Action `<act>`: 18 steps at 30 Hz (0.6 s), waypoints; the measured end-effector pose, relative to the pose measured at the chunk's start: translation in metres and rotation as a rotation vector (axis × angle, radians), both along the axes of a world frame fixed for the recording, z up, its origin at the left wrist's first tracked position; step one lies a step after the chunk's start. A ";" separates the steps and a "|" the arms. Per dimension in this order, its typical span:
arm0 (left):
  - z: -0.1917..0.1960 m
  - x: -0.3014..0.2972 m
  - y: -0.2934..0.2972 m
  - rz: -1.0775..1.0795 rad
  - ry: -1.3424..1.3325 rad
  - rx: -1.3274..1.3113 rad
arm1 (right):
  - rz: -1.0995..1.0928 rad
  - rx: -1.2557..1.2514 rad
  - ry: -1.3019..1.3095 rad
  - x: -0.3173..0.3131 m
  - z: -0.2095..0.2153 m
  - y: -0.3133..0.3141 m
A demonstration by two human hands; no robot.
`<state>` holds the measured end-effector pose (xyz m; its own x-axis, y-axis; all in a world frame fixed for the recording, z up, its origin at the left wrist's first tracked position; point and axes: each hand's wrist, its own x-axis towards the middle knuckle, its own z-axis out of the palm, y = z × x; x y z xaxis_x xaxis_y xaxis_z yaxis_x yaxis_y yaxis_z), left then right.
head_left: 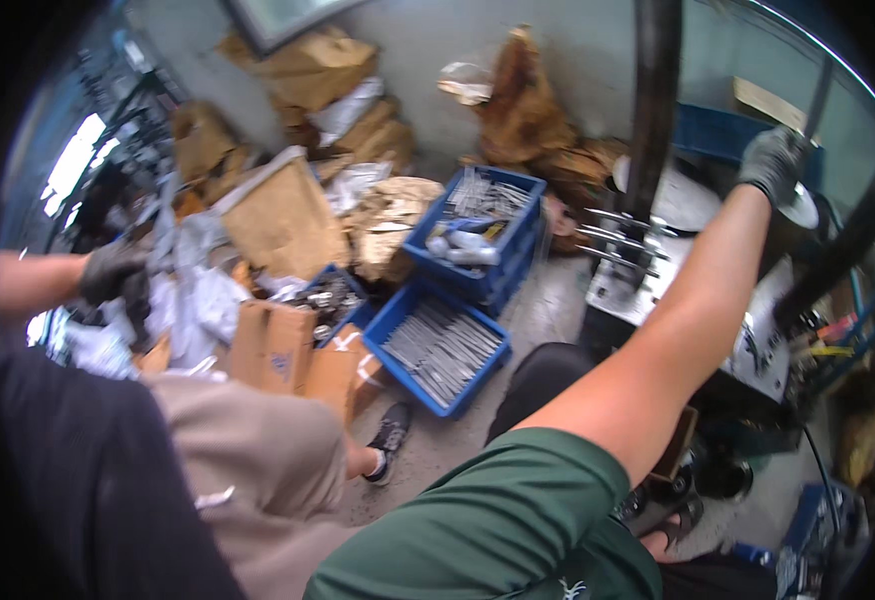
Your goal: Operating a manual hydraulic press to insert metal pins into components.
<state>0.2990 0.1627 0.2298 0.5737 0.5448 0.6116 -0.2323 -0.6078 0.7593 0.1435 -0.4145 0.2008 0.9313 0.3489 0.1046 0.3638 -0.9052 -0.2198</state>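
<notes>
My left arm, in a green sleeve, reaches up to the right. My left hand point(773, 165), in a grey glove, is closed round a slim dark rod point(820, 98) at the upper right. Beside that hand is a pale round disc point(800, 207). Below the forearm, a machine with a metal plate point(623, 292) carries several shiny rods point(623, 240), and a thick dark post point(655, 100) rises behind it. My right hand does not show.
A co-worker in a black top sits at left, a dark-gloved hand point(116, 275) near crumpled wrapping. Stacked blue crates point(506, 268) and a lower blue crate point(445, 407) hold metal parts. Cardboard boxes point(270, 345) and brown paper sacks point(523, 100) stand around. A cable point(823, 470) hangs at right.
</notes>
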 end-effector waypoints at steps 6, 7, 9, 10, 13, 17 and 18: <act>0.005 -0.015 -0.010 -0.144 0.139 -0.019 | 0.124 0.238 0.190 0.022 -0.023 -0.058; 0.005 -0.017 -0.010 -0.128 0.142 -0.011 | 0.130 0.225 0.187 0.021 -0.020 -0.056; 0.008 -0.023 -0.011 -0.142 0.139 -0.008 | 0.076 0.254 0.302 0.021 -0.016 -0.053; 0.008 -0.026 -0.010 -0.153 0.127 -0.015 | 0.106 0.169 0.288 0.023 -0.012 -0.048; 0.007 -0.030 -0.014 -0.194 0.190 -0.054 | -0.003 0.245 0.183 0.034 -0.034 -0.079; 0.009 -0.026 -0.013 -0.135 0.128 -0.079 | 0.034 0.100 0.291 0.008 0.005 -0.027; 0.009 -0.025 -0.014 -0.140 0.124 -0.078 | 0.036 0.078 0.274 -0.004 0.015 -0.006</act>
